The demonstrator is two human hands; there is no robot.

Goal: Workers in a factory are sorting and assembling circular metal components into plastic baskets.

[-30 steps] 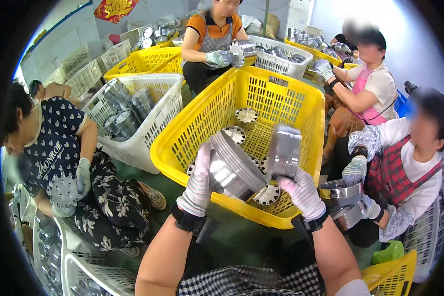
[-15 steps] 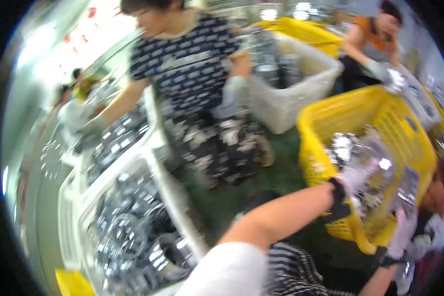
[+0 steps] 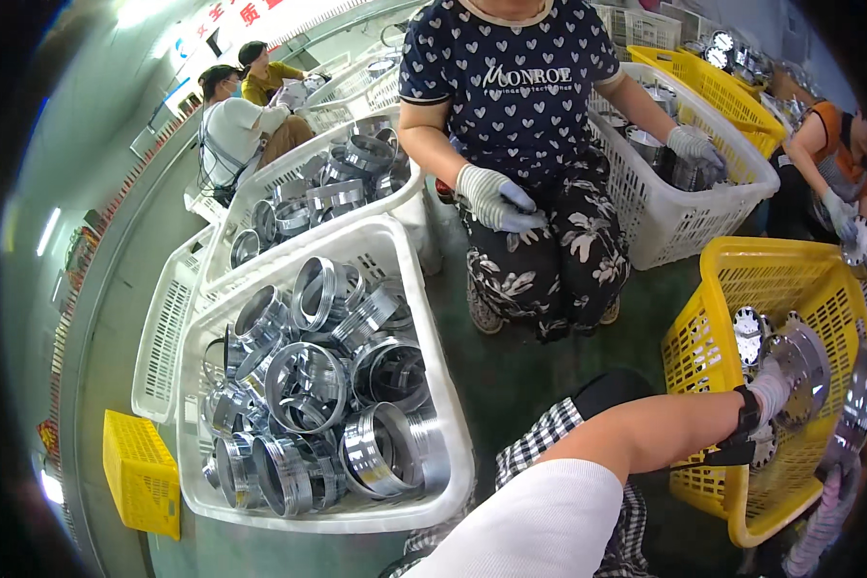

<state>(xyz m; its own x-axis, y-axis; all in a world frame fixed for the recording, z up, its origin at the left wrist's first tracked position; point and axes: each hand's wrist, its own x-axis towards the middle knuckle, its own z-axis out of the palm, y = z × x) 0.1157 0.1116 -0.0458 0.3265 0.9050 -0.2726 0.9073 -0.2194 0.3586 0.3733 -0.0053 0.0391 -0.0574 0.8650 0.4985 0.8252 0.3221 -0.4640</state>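
Note:
My left hand (image 3: 771,390), in a pale glove with a dark band at the wrist, reaches into the yellow basket (image 3: 708,318). Its fingers grip the edge of a shiny metal disc (image 3: 807,361); the fingertips are partly hidden. More toothed metal discs (image 3: 748,335) lie in the basket beside it. At the far right, over the basket's near rim, my right hand (image 3: 831,496) is closed on a metal ring (image 3: 853,414) that stands on edge. Part of that hand is lost in the dark rim of the picture.
White crates full of shiny metal rings (image 3: 305,385) stand at left, with a yellow crate (image 3: 143,472) on the floor beyond. Facing me sits a co-worker (image 3: 520,125) in striped gloves, one hand at another white crate (image 3: 645,226). An orange-clad person (image 3: 814,144) works at right.
My view has swung left, so the yellow basket and my hands sit farther right. The metal piece in my right hand is raised higher. The co-worker's hand has left the left crate for their lap.

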